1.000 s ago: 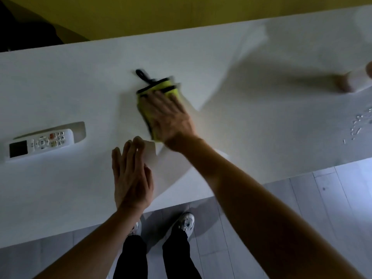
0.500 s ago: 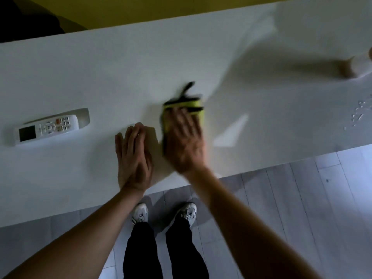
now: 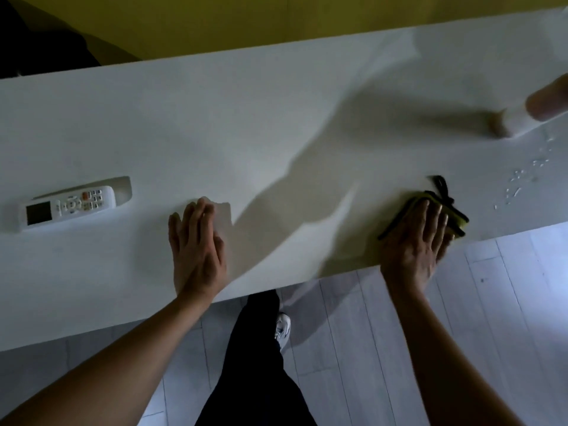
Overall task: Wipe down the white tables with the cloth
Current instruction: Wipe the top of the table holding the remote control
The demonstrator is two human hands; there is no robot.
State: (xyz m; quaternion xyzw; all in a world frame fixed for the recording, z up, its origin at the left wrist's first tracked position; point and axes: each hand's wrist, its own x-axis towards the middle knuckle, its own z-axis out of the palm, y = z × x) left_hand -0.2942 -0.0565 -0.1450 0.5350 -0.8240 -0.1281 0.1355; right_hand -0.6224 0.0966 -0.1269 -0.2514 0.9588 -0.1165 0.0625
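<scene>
wiping mid-task | right hand (image 3: 418, 241) flat, pressing cloth (image 3: 459, 218) at near desk (image 3: 246, 118) edge | left hand (image 3: 196, 244) open, braced, empty | droplets (image 3: 522, 182) right of cloth unwiped | remote (image 3: 66, 207) area left

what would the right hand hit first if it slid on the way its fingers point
Only bare white table ahead of the right hand and yellow cloth; the droplets lie off to the right, and the blurred object seems right of that line, though depth is unclear.
</scene>
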